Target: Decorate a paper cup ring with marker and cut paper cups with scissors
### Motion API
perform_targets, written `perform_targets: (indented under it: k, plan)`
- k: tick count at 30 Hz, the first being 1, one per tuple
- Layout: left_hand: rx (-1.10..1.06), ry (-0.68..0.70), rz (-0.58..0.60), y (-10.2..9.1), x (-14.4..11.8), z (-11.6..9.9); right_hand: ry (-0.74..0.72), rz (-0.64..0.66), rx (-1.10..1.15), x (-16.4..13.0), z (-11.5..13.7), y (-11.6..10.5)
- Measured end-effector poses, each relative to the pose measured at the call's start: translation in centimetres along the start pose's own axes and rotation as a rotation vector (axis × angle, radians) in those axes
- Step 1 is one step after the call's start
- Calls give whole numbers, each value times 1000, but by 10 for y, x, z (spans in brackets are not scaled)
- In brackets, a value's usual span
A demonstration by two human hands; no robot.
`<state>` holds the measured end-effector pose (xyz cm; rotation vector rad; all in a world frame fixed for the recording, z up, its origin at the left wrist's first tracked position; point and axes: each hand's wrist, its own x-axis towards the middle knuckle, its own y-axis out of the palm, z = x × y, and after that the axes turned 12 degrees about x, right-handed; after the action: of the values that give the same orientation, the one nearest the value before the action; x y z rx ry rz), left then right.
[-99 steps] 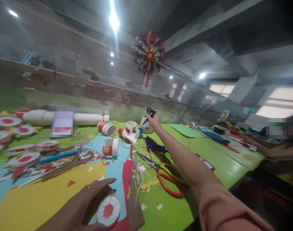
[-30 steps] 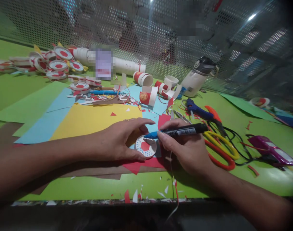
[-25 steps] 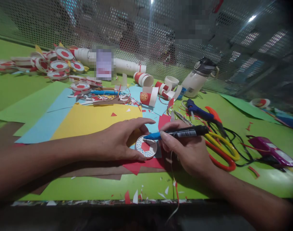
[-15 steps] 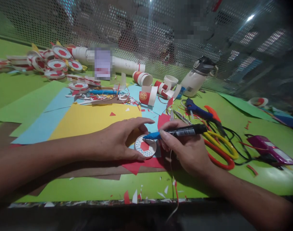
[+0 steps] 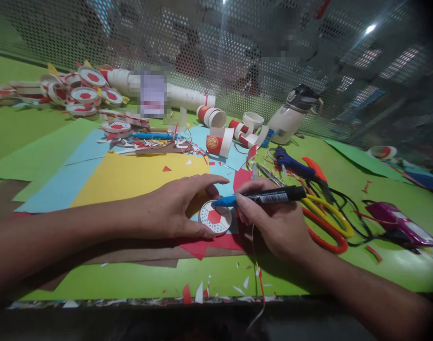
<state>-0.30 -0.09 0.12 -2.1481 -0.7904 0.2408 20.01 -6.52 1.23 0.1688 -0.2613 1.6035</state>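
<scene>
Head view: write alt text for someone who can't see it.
The left hand steadies a red-centred, blue-dotted white disc while the right hand holds a blue-tipped marker over its face. Coloured paper lies beneath; cut paper cups, scissors and a glue gun are nearby.

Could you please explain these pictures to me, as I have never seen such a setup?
There is no machine: a person works bare-handed, and every picture comes from one camera worn on the head, looking forward and down. The left hand curls around a small round white disc with a red hexagon, thumb at its edge. The right hand holds a black marker pen, its blue end at the disc. Spread over the glossy green table are a yellow paper sheet, red-and-white paper cups, a blue-and-orange glue gun, scissors with red and yellow handles and a pile of similar discs.
</scene>
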Motion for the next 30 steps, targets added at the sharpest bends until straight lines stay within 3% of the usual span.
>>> perform_targets:
  k: [30]
  plan:
    - [-46,0,2,-2,1,-3,72,-30,35,-1,1,4]
